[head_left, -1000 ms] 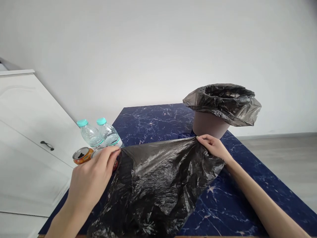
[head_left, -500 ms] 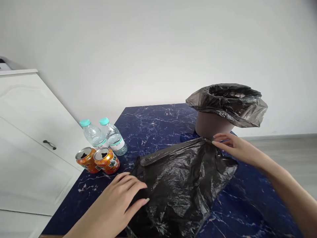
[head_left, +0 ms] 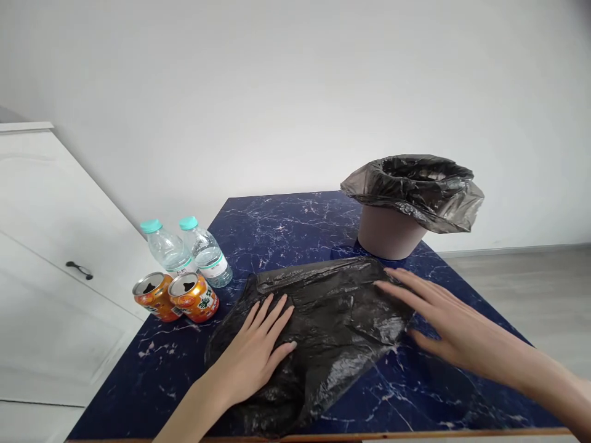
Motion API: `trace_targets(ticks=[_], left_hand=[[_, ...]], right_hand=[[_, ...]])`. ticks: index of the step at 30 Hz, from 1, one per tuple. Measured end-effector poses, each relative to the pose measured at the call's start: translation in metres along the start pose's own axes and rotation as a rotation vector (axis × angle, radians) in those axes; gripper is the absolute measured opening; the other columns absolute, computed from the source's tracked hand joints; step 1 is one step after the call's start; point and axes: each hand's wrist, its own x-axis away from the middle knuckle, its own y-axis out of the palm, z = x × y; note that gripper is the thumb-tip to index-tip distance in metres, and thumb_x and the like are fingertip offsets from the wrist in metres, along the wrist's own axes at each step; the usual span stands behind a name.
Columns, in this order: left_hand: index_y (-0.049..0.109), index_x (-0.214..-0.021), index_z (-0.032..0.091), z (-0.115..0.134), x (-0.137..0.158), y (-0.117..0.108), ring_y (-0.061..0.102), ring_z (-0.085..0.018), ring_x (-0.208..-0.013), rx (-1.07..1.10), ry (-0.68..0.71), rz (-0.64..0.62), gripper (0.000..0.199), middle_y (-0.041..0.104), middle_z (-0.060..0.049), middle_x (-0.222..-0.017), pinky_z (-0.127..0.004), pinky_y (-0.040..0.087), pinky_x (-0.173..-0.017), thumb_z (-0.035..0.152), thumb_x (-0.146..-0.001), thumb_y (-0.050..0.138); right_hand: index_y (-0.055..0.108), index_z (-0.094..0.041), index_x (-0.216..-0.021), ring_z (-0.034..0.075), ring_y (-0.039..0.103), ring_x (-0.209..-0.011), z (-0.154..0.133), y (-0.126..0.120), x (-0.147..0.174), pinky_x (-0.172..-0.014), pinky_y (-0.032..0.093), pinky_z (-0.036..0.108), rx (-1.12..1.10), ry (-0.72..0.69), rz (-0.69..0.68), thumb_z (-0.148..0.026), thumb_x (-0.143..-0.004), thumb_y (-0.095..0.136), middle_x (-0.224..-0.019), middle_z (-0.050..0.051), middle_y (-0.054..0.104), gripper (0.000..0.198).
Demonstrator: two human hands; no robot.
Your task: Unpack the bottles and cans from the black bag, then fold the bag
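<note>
Black plastic bag (head_left: 323,326) is lying flat on the blue marbled table (head_left: 286,227), near its front edge and centre. Left hand (head_left: 258,354) is pressing palm-down on the bag's left portion, fingers spread, gripping nothing. Right hand (head_left: 443,320) is resting flat at the bag's right edge, fingers extended toward the film, its grip likewise apart and empty.

Judgement: the flattening is best done by sweeping both palms outward from the middle, so trapped air is escaping toward the open end and creases are not being folded in.

A lined bin (head_left: 406,203) is standing toward the rear right corner. Two water bottles (head_left: 189,249) and two orange cans (head_left: 178,296) are sitting at the left edge, apart from the bag.

Change noted: half a second earlier the right hand was pinching the bag's far corner and the film was standing raised; both hands are now lying open on it and it is sitting lower.
</note>
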Motion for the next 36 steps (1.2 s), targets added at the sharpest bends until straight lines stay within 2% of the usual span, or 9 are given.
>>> trace_targets(ticks=[3,8,12,18,22,26,29,33,36], left_hand=[[0.018,-0.171,0.031,-0.01,0.0,0.002,0.022,-0.028,-0.163,0.007,0.002,0.035,0.065,0.026,-0.007,-0.176,-0.054,0.03,-0.131,0.042,-0.112,0.044],[0.021,-0.17,0.03,-0.01,0.0,0.002,0.026,-0.027,-0.162,0.016,-0.011,0.073,0.064,0.029,-0.008,-0.175,-0.052,0.031,-0.131,0.041,-0.112,0.046],[0.025,-0.169,0.029,-0.01,0.0,0.002,0.027,-0.027,-0.162,0.037,-0.014,0.089,0.064,0.031,-0.008,-0.175,-0.053,0.031,-0.131,0.042,-0.111,0.048],[0.033,-0.166,0.028,-0.023,0.003,0.001,0.032,-0.028,-0.16,0.098,-0.014,0.06,0.063,0.037,-0.009,-0.173,-0.053,0.034,-0.129,0.046,-0.109,0.052],[0.052,-0.152,0.028,-0.021,0.003,-0.008,0.046,-0.03,-0.152,0.109,-0.048,0.185,0.045,0.057,-0.009,-0.158,-0.055,0.041,-0.124,0.041,-0.109,0.052],[0.062,-0.115,0.024,0.006,0.012,-0.036,0.068,-0.023,-0.105,0.239,-0.215,0.372,0.021,0.071,-0.007,-0.111,-0.039,0.056,-0.094,0.037,-0.11,0.046],[0.059,-0.095,0.025,0.03,0.027,-0.053,0.063,-0.022,-0.088,0.34,-0.185,0.307,0.03,0.066,-0.004,-0.092,-0.034,0.053,-0.078,0.041,-0.111,0.039],[0.067,-0.105,0.025,0.048,0.046,-0.045,0.062,-0.03,-0.097,0.17,-0.007,0.234,0.052,0.068,-0.008,-0.103,-0.041,0.055,-0.082,0.07,-0.081,0.076],[0.068,-0.101,0.022,0.056,0.053,-0.025,0.063,-0.03,-0.09,-0.008,0.009,0.299,0.054,0.068,-0.007,-0.095,-0.041,0.054,-0.077,0.063,-0.072,0.087]], right_hand=[[0.039,-0.035,-0.164,0.042,0.059,-0.137,0.022,0.01,0.001,-0.105,0.057,0.058,-0.066,0.214,0.169,-0.045,-0.092,0.061,-0.163,0.011,0.049,0.076],[0.073,-0.028,-0.125,0.034,0.073,-0.112,0.029,0.019,-0.007,-0.091,0.062,0.041,-0.538,0.345,0.008,-0.063,-0.091,0.066,-0.129,0.01,0.075,0.049],[0.076,-0.026,-0.106,0.034,0.073,-0.103,0.019,0.004,-0.007,-0.09,0.06,0.04,-0.744,0.423,0.068,-0.069,-0.09,0.066,-0.111,0.01,0.079,0.047],[0.068,-0.031,-0.123,0.03,0.072,-0.095,0.031,-0.031,0.01,-0.077,0.059,0.033,-0.712,0.504,0.08,-0.067,-0.089,0.069,-0.1,0.008,0.078,0.049],[0.072,-0.036,-0.118,0.03,0.076,-0.094,0.046,-0.03,0.019,-0.073,0.061,0.032,-0.646,0.409,0.054,-0.06,-0.094,0.066,-0.106,0.006,0.079,0.035],[0.074,-0.037,-0.113,0.032,0.077,-0.09,0.044,-0.022,0.023,-0.069,0.062,0.033,-0.628,0.357,0.054,-0.058,-0.096,0.062,-0.1,0.005,0.079,0.03],[0.073,-0.035,-0.113,0.032,0.075,-0.094,0.033,-0.021,0.024,-0.074,0.062,0.032,-0.664,0.422,-0.006,-0.062,-0.095,0.063,-0.103,0.007,0.079,0.034],[0.073,-0.031,-0.112,0.031,0.072,-0.102,0.023,-0.018,0.025,-0.078,0.059,0.03,-0.679,0.499,0.012,-0.069,-0.091,0.063,-0.113,0.009,0.078,0.045],[0.07,-0.03,-0.115,0.029,0.071,-0.107,0.019,-0.009,0.027,-0.081,0.057,0.028,-0.679,0.54,0.073,-0.07,-0.09,0.063,-0.117,0.008,0.076,0.048]])
